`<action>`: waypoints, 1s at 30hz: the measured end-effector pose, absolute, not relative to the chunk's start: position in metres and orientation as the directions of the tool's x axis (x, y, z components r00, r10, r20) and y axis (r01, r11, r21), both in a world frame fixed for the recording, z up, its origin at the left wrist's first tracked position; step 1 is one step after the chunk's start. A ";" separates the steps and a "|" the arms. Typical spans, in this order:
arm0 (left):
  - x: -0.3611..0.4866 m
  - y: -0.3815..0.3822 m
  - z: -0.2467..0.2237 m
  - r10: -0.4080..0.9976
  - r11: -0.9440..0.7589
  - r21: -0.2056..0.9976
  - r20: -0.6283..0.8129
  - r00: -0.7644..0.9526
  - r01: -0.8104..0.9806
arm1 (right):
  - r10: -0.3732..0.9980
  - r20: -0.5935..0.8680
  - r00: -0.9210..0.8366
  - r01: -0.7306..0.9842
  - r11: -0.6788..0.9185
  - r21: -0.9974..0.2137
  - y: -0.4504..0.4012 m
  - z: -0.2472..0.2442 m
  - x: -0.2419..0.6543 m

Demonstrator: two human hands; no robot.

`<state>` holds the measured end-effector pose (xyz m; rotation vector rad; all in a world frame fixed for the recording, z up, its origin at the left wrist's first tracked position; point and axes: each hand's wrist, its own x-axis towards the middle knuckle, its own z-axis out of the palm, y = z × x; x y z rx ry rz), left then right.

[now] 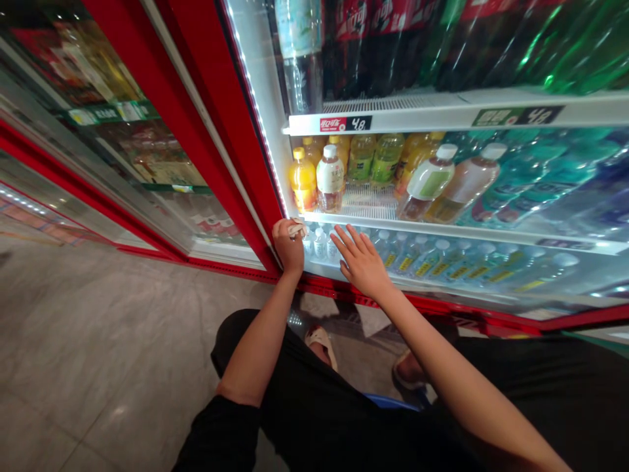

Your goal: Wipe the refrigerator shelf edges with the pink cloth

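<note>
My left hand (289, 249) is closed around a crumpled pale cloth (297, 228) at the red frame (268, 190) along the cooler's left side. Fingers spread, my right hand (362, 261) holds nothing and is in front of the lower shelf edge (373, 220); I cannot tell whether it touches glass. Just above the cloth stand a bottle of orange drink (303, 180) and a white-capped tea bottle (330, 178). Small water bottles (441, 259) line the bottom level behind my right hand, partly hidden by it.
Large dark soda bottles (383, 59) fill the upper shelf, above a price strip (361, 123). More red-framed cooler doors (177, 111) extend to the left. Below are the grey tiled floor (122, 354), my knees and a sandal (322, 344). Part of a blue object (393, 401) shows beneath me.
</note>
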<state>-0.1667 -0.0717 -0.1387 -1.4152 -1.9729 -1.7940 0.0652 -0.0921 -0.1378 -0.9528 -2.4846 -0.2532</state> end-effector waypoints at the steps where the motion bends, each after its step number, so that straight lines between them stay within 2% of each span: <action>1: -0.165 -0.072 -0.139 0.551 -0.142 0.713 0.633 -0.544 0.687 | 0.584 0.481 -0.654 0.668 0.744 0.003 -0.092 -0.138 0.064; 4: -0.169 -0.073 -0.133 0.549 -0.170 0.712 0.642 -0.535 0.681 | 0.582 0.470 -0.664 0.658 0.753 -0.002 -0.093 -0.135 0.061; 6: -0.177 -0.073 -0.128 0.500 -0.191 0.735 0.643 -0.580 0.651 | 0.579 0.464 -0.671 0.652 0.758 -0.002 -0.093 -0.133 0.059; 11: -0.186 -0.072 -0.130 0.379 -0.108 0.865 0.492 -0.784 0.490 | 0.580 0.461 -0.672 0.651 0.759 -0.007 -0.093 -0.132 0.057; 16: -0.184 -0.070 -0.135 0.419 -0.107 0.869 0.481 -0.771 0.484 | 0.581 0.456 -0.674 0.641 0.767 -0.029 -0.093 -0.135 0.057; 24: -0.190 -0.066 -0.146 0.382 -0.056 0.902 0.416 -0.825 0.428 | 0.586 0.458 -0.669 0.650 0.760 -0.024 -0.096 -0.139 0.058; 30: -0.188 -0.066 -0.147 0.426 -0.067 0.888 0.438 -0.792 0.455 | 0.592 0.449 -0.669 0.646 0.762 -0.043 -0.097 -0.143 0.059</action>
